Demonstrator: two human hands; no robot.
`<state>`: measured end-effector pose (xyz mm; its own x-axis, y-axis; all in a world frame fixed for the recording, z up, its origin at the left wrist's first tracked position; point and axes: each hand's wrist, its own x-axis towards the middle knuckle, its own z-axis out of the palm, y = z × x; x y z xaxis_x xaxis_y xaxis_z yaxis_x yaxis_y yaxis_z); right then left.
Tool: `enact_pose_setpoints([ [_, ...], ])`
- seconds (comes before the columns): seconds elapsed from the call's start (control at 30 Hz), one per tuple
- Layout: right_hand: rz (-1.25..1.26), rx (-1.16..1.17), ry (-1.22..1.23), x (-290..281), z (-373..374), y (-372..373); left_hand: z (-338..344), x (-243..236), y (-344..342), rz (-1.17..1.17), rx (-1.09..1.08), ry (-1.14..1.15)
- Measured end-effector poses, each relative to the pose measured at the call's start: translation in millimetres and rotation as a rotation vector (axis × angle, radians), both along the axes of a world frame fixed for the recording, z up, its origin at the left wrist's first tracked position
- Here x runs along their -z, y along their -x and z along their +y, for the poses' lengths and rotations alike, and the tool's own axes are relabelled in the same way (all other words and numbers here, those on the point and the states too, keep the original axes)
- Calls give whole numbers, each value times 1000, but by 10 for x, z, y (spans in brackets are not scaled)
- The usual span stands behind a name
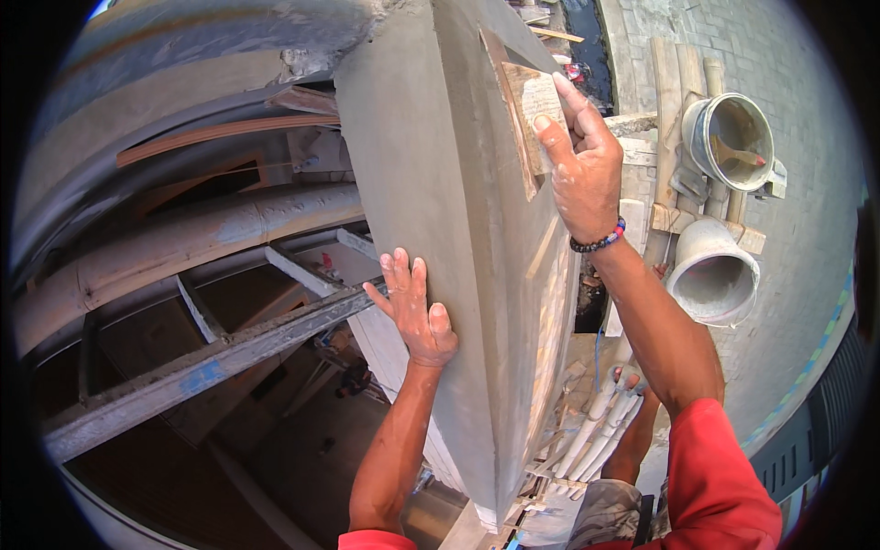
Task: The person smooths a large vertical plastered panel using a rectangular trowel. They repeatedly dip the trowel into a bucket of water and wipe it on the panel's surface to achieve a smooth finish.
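A tall corner of smooth grey plaster (399, 147) runs down the middle, with a sharp vertical edge between its two faces. My right hand (587, 165), wearing a beaded bracelet, grips a wooden plastering float (539, 99) by its pale block handle. The float's thin board rests along the right-hand face, tilted, near the top. Against the left-hand face my left hand (417, 316) lies with fingers spread, dusty with plaster and holding nothing.
At right, a bucket (701, 137) holding a wooden-handled tool and a second whitish bucket (724, 229) stand by wooden planks (666, 110). Grey paving lies far below. A ladder-like metal frame (266, 341) and a long pipe (220, 225) reach the corner from the left, above a dark interior.
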<state>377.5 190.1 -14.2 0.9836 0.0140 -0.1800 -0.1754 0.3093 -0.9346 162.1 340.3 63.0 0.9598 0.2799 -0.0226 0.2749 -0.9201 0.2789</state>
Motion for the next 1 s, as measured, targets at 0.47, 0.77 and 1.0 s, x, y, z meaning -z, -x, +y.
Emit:
enact_pose_setpoints([
  [0.47, -10, -105, 137, -67, -71, 98, 8, 7, 7, -7, 6, -7],
  [0.77, -122, -22, 215, -39, 284, -324, -13, -3, -47, 4, 12, 8],
  [1.0, 2, -55, 97, -50, -41, 111, -6, 0, -6, -3, 10, 1],
])
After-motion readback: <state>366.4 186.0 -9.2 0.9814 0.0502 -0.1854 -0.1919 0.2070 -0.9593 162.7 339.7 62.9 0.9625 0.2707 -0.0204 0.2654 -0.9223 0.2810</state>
